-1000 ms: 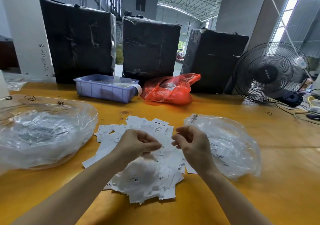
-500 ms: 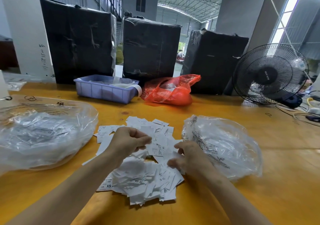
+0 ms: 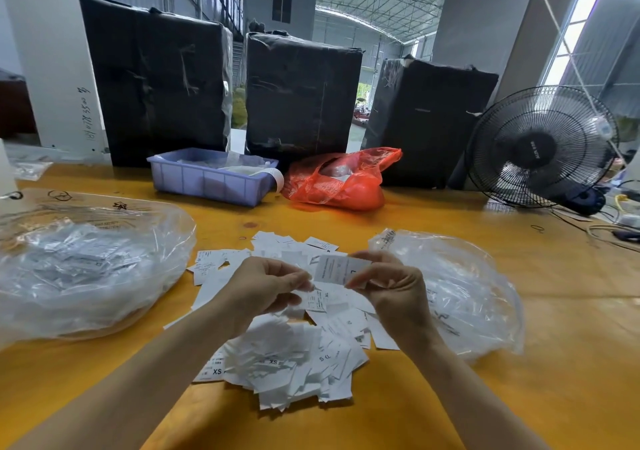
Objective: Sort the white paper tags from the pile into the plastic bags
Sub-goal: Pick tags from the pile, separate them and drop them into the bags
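Reading one tag before it gets binned; notes below.

held tag: white paper tag (image 3: pixel 341 269) lifted above the pile, printed face up toward the camera, probably so the size mark can be read before picking a bag. A letter like "L" shows at its right edge; not sure.

right hand: right hand (image 3: pixel 391 288) pinches the tag's right end between thumb and fingertips, other fingers curled in.

left hand: left hand (image 3: pixel 268 288) has its fingertips closed at the tag's left edge. Looks like it steadies that edge; whether it also keeps other tags inside the fist, cannot tell.

pile: pile (image 3: pixel 294 342) sits on the yellow table (image 3: pixel 554 328) straight under both hands, between the two bags, so reach is short either way. Several tags show "XS".

left bag: big clear bag (image 3: pixel 86 269) to the left of the pile, slumped, already holding a lot of tags.

right bag: smaller clear bag (image 3: pixel 460 293) just right of the pile, touching its edge, some tags inside. Mouth not clearly visible.

progress: judging by the pile, plenty left to sort.

next: drop goes to whichever bag matches the size; light paper near the fan (image 3: pixel 540 144) could blow about if it runs.
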A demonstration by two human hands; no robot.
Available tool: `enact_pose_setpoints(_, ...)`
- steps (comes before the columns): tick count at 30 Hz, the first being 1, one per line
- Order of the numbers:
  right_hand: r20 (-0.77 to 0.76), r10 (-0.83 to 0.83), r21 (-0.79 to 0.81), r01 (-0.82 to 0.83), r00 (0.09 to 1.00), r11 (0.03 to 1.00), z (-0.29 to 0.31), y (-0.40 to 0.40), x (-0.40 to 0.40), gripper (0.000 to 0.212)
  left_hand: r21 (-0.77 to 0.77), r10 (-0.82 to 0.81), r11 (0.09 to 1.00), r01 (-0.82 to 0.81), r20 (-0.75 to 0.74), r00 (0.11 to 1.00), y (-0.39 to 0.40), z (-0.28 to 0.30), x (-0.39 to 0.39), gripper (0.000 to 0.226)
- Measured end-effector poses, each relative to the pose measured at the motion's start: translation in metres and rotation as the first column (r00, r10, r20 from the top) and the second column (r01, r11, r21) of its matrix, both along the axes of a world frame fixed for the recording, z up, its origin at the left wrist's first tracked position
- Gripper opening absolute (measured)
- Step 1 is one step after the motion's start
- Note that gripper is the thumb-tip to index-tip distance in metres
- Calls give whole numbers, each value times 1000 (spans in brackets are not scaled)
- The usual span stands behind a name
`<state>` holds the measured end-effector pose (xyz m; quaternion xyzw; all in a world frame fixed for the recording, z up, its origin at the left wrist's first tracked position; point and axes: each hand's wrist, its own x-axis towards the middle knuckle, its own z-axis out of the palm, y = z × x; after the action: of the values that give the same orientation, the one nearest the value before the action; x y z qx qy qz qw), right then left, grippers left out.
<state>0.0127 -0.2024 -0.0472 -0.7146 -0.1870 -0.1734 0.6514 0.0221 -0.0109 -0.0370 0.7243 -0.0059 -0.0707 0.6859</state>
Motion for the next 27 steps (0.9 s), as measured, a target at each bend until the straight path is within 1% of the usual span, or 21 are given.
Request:
enact_pose_setpoints(4,25,-23,-64,24,999,998,-2,2,0,36,-68,2,998,-3,-13,1000,-2,1,0,8)
enact_pose_setpoints(6,43,-53,-114,57,998,992,-1,3,-1,37,-102,20,995,-23,-27,999,-2,1,1,14)
enact_pose_setpoints(8,27,-82,-154,86,996,984,0,5,-3,40,-142,25,989,-31,-40,999,-2,1,1,22)
enact_pose_setpoints(10,-41,-85,-116,79,996,990,0,5,-4,36,-165,19,986,-26,-43,999,-2,0,1,26)
enact_pose_setpoints(12,-120,-43,-29,40,992,999,1,4,-5,19,-165,18,986,-24,-39,999,-2,0,1,29)
enact_pose_setpoints(15,-132,-42,30,46,990,998,3,3,-5,7,-150,37,988,-40,-21,999,-3,0,1,34)
enact_pose_setpoints(17,-126,-52,64,61,991,996,2,4,-5,12,-155,55,986,-56,-9,998,-4,0,1,35)
enact_pose_setpoints(21,-180,-20,159,49,984,986,1,4,-4,38,-157,74,985,-72,6,997,-4,0,1,34)
enact_pose_setpoints(22,-201,-4,179,41,980,983,1,4,-4,40,-155,74,985,-72,8,997,-4,0,1,34)
enact_pose_setpoints(23,-225,13,185,30,974,982,2,5,-4,37,-154,72,986,-70,8,997,-4,0,1,33)
enact_pose_setpoints(25,-270,38,160,6,962,987,2,7,-4,24,-157,63,986,-61,7,998,-4,0,0,32)
enact_pose_setpoints(27,-300,21,112,13,954,994,1,7,-4,17,-165,53,985,-50,9,999,-4,-1,0,29)
